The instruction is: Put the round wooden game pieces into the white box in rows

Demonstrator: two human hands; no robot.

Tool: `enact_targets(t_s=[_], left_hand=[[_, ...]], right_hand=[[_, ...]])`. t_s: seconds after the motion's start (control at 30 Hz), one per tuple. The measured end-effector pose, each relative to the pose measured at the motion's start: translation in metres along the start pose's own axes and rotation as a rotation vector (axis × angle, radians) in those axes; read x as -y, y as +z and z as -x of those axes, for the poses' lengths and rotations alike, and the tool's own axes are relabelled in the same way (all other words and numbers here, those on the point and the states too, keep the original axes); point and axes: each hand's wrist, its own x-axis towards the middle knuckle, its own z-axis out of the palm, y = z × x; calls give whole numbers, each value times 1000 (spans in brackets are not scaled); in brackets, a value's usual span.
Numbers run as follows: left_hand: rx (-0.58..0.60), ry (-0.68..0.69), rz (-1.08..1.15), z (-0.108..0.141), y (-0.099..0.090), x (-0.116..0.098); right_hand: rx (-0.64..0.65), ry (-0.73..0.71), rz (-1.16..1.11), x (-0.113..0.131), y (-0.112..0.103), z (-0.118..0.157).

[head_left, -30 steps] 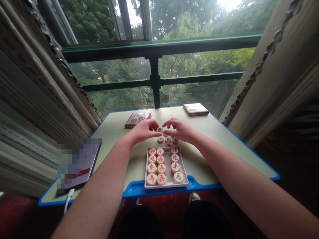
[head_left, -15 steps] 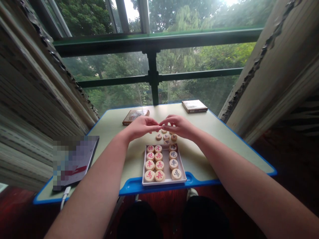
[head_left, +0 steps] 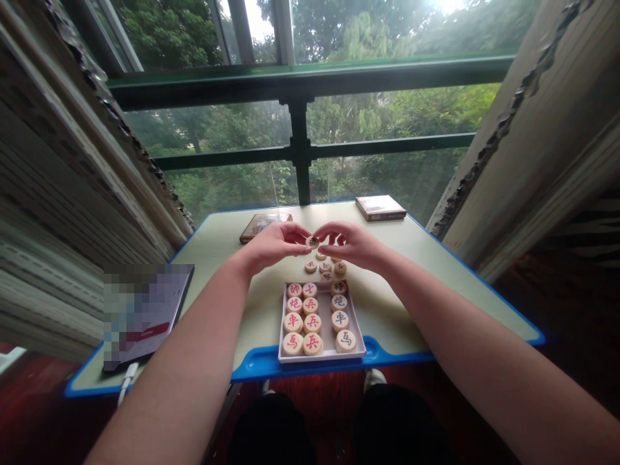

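Observation:
Between its thumb and fingertips my left hand (head_left: pixel 274 245) pinches a round wooden Chinese chess piece (head_left: pixel 312 243), its dark character facing me. Close on the other side is my right hand (head_left: pixel 353 244), thumb and forefinger apart at the edge of that piece; whether they touch it I cannot tell. Several loose pieces with dark characters (head_left: pixel 325 266) lie on the table below the hands, some partly hidden by my right hand. Nearer to me, a shallow white box (head_left: pixel 325 355) holds two columns of red-character pieces (head_left: pixel 312 322) at left and one column of dark-character pieces (head_left: pixel 340 320) at right.
The pale table (head_left: pixel 416 271) has a blue rim. At its far side lie a flat brown box (head_left: pixel 254 226) and a white-topped box (head_left: pixel 381 207). A tablet (head_left: pixel 159 310) with a white cable rests at left. Curtains and a railed window surround the table.
The two hands have moved slightly apart at the fingertips. A chess piece now shows its dark character in my left hand. The pieces in the box look unchanged.

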Motion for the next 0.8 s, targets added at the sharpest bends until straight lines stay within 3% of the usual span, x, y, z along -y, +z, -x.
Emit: enact_targets(t_s=[0.37,0.5,0.57,0.7,0.8], left_hand=[[30,19,22,0,0,1],[21,-8,-25,0,1,-1],[0,-24,-75,0,2,0],[15,-27,-156,-3,2,6],[36,-6,-185,-5,2,8]], right_hand=[[-5,13,36,0,2,-1],[59,72,104,4,-7,1],[180,124,165,11,-17,5],[630,89,252,27,-33,15],[791,67,290,32,-32,19]])
